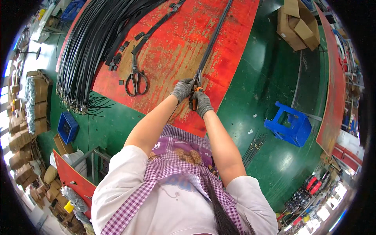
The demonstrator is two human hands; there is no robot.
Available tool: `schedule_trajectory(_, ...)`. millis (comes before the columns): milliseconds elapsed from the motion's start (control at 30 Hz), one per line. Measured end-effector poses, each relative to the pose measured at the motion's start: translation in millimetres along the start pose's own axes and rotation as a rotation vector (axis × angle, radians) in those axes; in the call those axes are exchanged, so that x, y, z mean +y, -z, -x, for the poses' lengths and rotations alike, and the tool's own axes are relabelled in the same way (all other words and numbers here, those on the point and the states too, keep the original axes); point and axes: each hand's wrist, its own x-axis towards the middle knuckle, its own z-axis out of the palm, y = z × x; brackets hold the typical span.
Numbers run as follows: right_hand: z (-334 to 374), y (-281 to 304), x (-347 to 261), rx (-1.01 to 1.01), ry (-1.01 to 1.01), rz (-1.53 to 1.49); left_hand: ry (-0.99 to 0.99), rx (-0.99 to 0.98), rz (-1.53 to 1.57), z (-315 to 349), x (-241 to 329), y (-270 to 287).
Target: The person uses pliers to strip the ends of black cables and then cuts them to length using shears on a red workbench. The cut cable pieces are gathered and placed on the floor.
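Grey work gloves cover both hands, close together over the near edge of the red worktable [227, 58]. In my right hand [204, 103] is a pair of pliers [194, 102] with orange and black handles, its metal jaws pointing up the table. My left hand [182, 90] is closed at the near end of a long black strip [213, 37], beside the jaws. That strip runs away to the table's far edge. Fingers hide where strip and jaws meet. Large black-handled scissors [135, 80] lie to the left, by a black webbing strap [149, 34] with a buckle.
A thick bundle of black cables [84, 55] hangs over the table's left edge. Small black plastic pieces [114, 62] lie near the scissors. A blue stool [290, 124] and an open cardboard box [298, 25] are on the right; a blue crate [68, 127] stands at left.
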Motion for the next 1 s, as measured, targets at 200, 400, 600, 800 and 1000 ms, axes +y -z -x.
schedule_trajectory(200,-24,27,-6,-0.016,-0.017,-0.004,0.069,-0.088,0.095,-4,-2,5)
schedule_trajectory(400,-34,31,-9,-0.050,-0.056,0.057,0.236,-0.174,0.329,26,15,8)
schedule_trajectory(600,-45,22,-3,0.036,0.010,0.008,0.224,-0.335,0.486,30,-44,26)
schedule_trajectory(800,-31,14,-28,0.041,-0.061,0.078,0.260,-0.348,0.511,50,-36,27)
schedule_trajectory(1000,-73,42,-20,0.064,0.094,0.132,0.299,-0.341,0.407,51,-26,25)
